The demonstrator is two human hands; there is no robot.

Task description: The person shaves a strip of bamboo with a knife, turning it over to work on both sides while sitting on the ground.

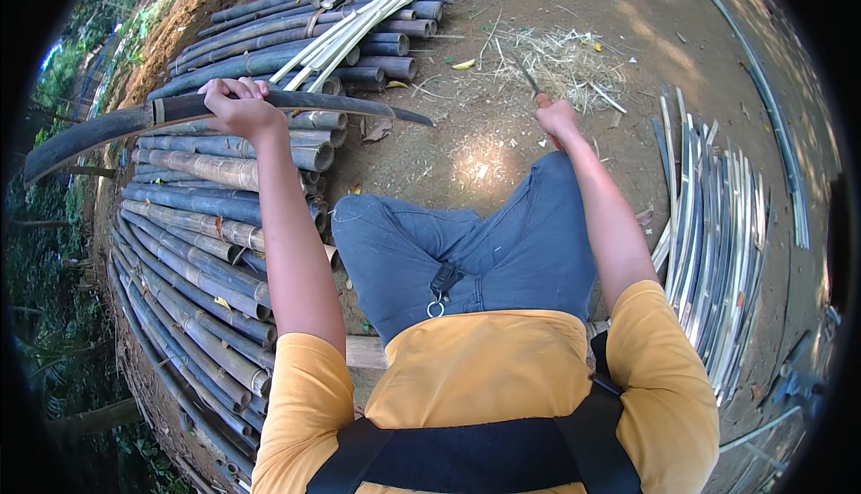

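Note:
My left hand [240,108] is raised at the left, fingers wrapped round a long dark split piece of bamboo [332,103]. That piece lies crosswise, its thick end bending down at the far left and its thin tip pointing right. My right hand [558,120], near my right knee, is closed round the brown handle of a knife [526,75]. Its narrow blade points away from me, over a heap of pale shavings [560,64]. Blade and bamboo are apart.
Stacked dark bamboo poles [206,167] fill the left side. Pale split strips [359,28] lie across the far poles. More strips [713,225] are bundled on the ground at my right, with long poles [771,104] beyond. A wooden piece [366,352] shows beside my hip.

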